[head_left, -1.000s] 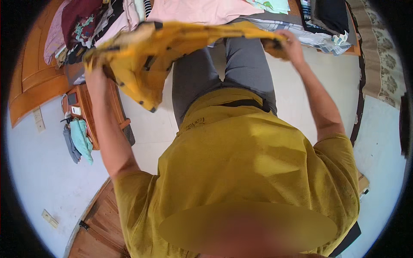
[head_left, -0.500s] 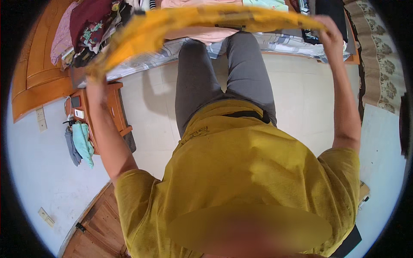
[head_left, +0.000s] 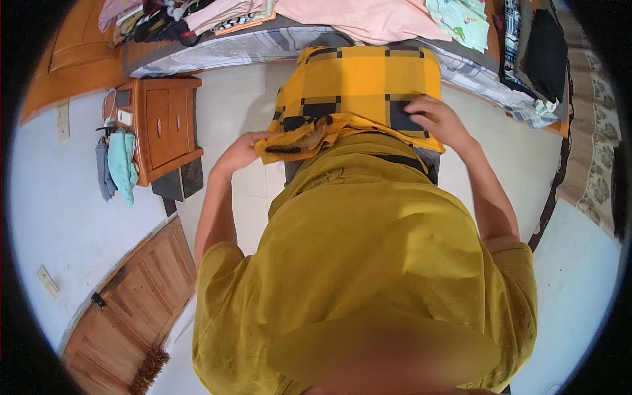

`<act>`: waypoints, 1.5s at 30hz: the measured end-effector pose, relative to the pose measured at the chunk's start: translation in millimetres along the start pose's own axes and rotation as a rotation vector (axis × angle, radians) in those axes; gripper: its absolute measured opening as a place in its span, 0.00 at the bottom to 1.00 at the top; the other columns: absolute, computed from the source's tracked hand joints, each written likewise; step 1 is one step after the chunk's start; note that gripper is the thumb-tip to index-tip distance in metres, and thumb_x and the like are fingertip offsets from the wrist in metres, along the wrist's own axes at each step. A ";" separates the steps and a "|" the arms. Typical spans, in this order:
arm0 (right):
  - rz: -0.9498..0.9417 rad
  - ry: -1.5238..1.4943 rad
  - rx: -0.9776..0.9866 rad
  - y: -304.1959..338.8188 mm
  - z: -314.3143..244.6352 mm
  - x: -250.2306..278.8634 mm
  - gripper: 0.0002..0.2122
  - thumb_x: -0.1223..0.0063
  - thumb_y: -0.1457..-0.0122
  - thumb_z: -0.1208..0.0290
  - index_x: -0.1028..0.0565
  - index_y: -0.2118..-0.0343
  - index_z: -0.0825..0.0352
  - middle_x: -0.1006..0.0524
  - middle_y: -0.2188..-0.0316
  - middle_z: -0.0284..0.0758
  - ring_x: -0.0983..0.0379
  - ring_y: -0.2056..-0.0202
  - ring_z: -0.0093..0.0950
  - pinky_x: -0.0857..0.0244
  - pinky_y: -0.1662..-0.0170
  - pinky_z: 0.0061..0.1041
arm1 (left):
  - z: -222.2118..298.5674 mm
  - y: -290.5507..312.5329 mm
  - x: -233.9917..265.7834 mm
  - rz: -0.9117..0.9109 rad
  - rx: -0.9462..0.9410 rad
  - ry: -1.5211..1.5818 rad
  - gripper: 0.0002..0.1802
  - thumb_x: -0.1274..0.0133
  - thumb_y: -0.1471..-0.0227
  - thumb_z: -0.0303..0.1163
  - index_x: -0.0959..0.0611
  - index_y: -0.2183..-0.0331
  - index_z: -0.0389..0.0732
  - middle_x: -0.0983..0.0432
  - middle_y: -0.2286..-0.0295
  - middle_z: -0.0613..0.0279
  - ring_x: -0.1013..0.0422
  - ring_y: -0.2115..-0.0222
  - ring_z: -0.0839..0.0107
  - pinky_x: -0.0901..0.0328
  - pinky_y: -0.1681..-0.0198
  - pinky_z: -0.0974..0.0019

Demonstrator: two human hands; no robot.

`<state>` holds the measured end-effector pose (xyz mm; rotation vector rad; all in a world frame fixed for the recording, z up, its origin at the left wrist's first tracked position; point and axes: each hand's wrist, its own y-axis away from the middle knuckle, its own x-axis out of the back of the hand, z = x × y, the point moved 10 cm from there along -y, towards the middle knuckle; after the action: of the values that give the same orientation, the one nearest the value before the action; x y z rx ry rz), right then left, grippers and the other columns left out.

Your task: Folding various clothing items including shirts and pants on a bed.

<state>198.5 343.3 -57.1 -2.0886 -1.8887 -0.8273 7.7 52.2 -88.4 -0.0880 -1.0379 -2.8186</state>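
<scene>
The left hand pinches the near left corner of a yellow and black checked cloth, its fingertips partly hidden by the bunched fabric. The cloth lies across the person's lap, mostly flat beyond and to the right of that grip, with its near edge crumpled into folds running rightward from the pinched corner. The right hand is over the cloth's right side, thumb and fingers spread apart and loosely curved; whether the fingertips touch the fabric I cannot tell.

Just on the near side of the cloth, between the two forearms, is the person's mustard shirt. Farther out past both hands, a bed holds a pink cloth, a pale green printed cloth and, beyond the right hand, a dark folded pile. Left of the left grip stand a wooden cabinet and, beside it, a hanging turquoise towel.
</scene>
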 end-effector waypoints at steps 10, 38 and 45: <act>-0.708 -0.239 0.004 -89.5 -44.4 -141.8 0.26 0.44 0.53 0.58 0.34 0.54 0.70 0.30 0.61 0.35 0.37 0.58 0.23 0.43 0.55 0.22 | -38.8 -53.9 48.1 0.332 0.055 0.841 0.24 0.56 0.47 0.43 0.30 0.53 0.39 0.30 0.58 0.59 0.33 0.58 0.70 0.40 0.54 0.68; 0.028 -0.312 -0.039 -70.1 -47.5 -77.9 0.13 0.50 0.46 0.72 0.31 0.58 0.66 0.29 0.66 0.32 0.34 0.67 0.22 0.39 0.61 0.20 | -160.9 -98.9 -13.4 0.372 0.221 1.054 0.28 0.62 0.46 0.49 0.34 0.50 0.40 0.33 0.55 0.60 0.35 0.55 0.65 0.40 0.52 0.58; -0.181 -0.037 0.078 -84.4 -58.9 -123.4 0.30 0.47 0.52 0.63 0.43 0.46 0.67 0.41 0.47 0.46 0.47 0.45 0.40 0.52 0.43 0.30 | -108.5 -97.7 32.5 0.408 -0.115 1.333 0.21 0.57 0.47 0.35 0.33 0.53 0.36 0.31 0.57 0.57 0.35 0.56 0.62 0.38 0.53 0.61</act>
<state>98.7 222.3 -91.9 -1.9220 -2.1183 -0.7421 -39.8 51.9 -230.2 1.2017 -0.4143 -1.8383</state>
